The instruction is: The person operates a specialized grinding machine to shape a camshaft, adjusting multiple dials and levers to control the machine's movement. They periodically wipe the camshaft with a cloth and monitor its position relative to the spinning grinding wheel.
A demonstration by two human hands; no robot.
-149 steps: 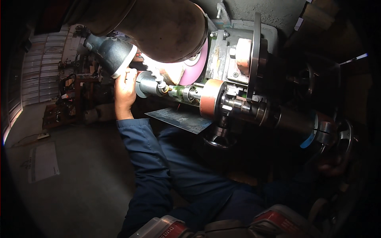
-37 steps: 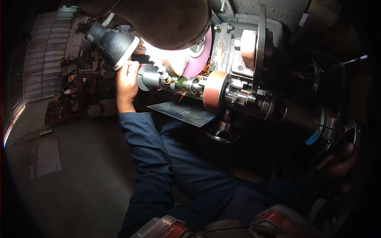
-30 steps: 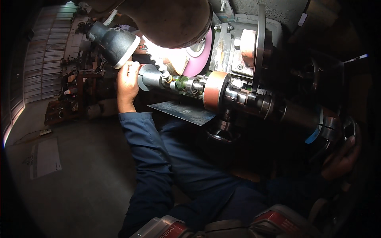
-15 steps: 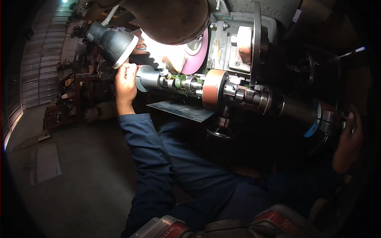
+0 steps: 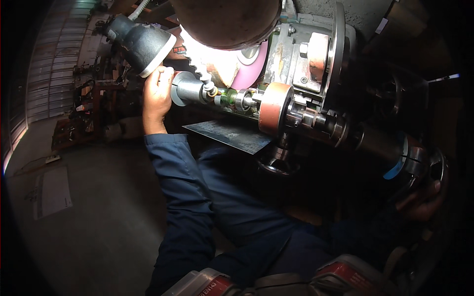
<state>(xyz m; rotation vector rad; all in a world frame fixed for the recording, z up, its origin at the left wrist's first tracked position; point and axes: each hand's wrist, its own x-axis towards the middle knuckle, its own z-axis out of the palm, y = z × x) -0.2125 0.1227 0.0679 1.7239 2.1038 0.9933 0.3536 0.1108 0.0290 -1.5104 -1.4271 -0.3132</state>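
Note:
At the left end of a grinding machine, my left hand (image 5: 158, 98) is closed beside the grey flanged cylinder (image 5: 192, 90); what its fingers grip is hidden. In dim light at the far right, my right hand (image 5: 422, 203) curls round the lower rim of a metal handwheel (image 5: 442, 167). Between the hands runs a line of shiny shaft parts (image 5: 316, 120) with a thick reddish-brown ring (image 5: 274, 109). Behind it stands a pink grinding wheel (image 5: 256, 69), partly covered by a dark rounded guard (image 5: 227, 22). A segmented coolant hose (image 5: 195, 56) hangs down to the shaft line.
A black work lamp (image 5: 143, 44) leans just above my left hand. Below the shaft line juts a flat metal plate (image 5: 229, 135), with a round metal knob (image 5: 278, 163) beside it. A blue strip (image 5: 395, 168) shows near the handwheel. A pale sheet (image 5: 53, 192) lies on the floor at left.
My right hand has moved down and toward me along the handwheel. My left hand stays by the grey cylinder. The machine sits slightly further right in the picture.

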